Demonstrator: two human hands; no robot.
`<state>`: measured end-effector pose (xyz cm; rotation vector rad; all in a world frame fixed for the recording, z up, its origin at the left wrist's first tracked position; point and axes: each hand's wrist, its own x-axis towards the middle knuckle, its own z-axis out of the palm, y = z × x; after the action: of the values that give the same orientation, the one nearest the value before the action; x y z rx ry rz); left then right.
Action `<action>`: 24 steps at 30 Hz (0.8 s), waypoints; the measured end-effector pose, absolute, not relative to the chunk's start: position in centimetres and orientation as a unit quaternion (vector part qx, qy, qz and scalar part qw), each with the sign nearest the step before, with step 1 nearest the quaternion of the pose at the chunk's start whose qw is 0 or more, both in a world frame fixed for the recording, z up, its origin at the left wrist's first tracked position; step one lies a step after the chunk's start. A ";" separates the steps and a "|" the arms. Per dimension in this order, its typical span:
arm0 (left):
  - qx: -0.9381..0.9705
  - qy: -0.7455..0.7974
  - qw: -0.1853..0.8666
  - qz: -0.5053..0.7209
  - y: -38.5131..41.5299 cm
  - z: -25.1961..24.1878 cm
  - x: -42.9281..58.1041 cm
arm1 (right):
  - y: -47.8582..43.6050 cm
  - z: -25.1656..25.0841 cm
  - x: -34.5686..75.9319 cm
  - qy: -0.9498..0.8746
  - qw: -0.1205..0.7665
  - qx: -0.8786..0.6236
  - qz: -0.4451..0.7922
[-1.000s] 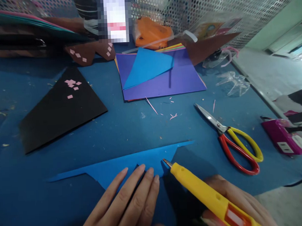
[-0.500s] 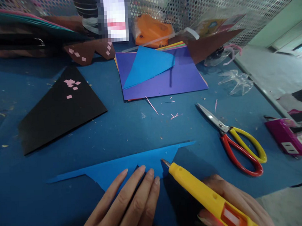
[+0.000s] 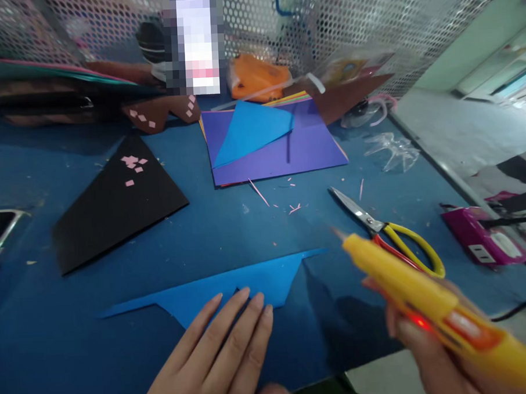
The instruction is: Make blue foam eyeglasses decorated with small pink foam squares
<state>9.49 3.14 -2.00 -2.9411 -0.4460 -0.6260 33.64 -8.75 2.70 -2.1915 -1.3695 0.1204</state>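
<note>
My left hand [image 3: 226, 349] lies flat with fingers stretched over a folded piece of blue paper [image 3: 266, 278], pressing it to the table. The paper has a long straight upper edge and narrow pointed ends; its lower part is hidden beneath the fingers. My right hand [image 3: 431, 352] is wrapped around a yellow hot-glue pen [image 3: 406, 278] with an orange window and a lit red light. The pen is blurred, raised to the right of the paper, its metal tip pointing up and left, apart from the paper.
Scissors [image 3: 368, 218] with red and yellow handles lie just beyond the pen. Black paper [image 3: 120, 220] bears small pink pieces. Purple sheets [image 3: 278, 155] with a blue piece [image 3: 253, 127] on top lie farther back. A magenta box [image 3: 478, 237] sits near the right edge, a phone [image 3: 3, 237] at left.
My right hand has lifted the glue pen away from the blue paper, up and to the right. My left hand still presses on the paper. The view has shifted a little.
</note>
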 end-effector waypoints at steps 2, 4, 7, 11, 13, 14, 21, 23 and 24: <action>-0.963 -0.154 0.061 -0.211 3.2 -1.6 9.7 | -7.5 2.9 35.7 -0.521 0.232 -0.821 0.005; -0.962 -0.157 0.067 -0.213 3.1 -1.2 9.7 | -5.8 2.8 37.3 -0.522 0.183 -0.832 -0.042; -0.961 -0.167 0.064 -0.211 3.0 -0.8 9.6 | -3.6 2.1 38.7 -0.539 0.125 -0.829 -0.075; -0.960 -0.172 0.048 -0.216 2.8 -0.5 9.4 | -2.6 1.1 39.5 -0.536 0.092 -0.831 -0.120; -0.959 -0.174 0.049 -0.216 2.7 -0.5 9.3 | -2.7 0.9 39.8 -0.540 0.087 -0.827 -0.130; -0.959 -0.176 0.050 -0.216 2.7 -0.5 9.3 | -2.8 0.8 39.9 -0.543 0.086 -0.825 -0.130; -0.964 -0.188 0.042 -0.183 2.3 -0.5 9.0 | -3.3 0.8 40.0 -0.553 0.089 -0.819 -0.127; -0.964 -0.193 0.037 -0.181 2.1 -0.5 9.0 | -3.7 0.9 40.0 -0.557 0.092 -0.815 -0.133; -0.963 -0.195 0.034 -0.182 2.0 -0.5 9.0 | -4.0 1.0 40.0 -0.560 0.093 -0.811 -0.139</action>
<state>8.96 2.04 -0.48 -2.9625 -0.6001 -0.5601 40.01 -4.00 1.04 -2.4067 -1.6631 -0.4137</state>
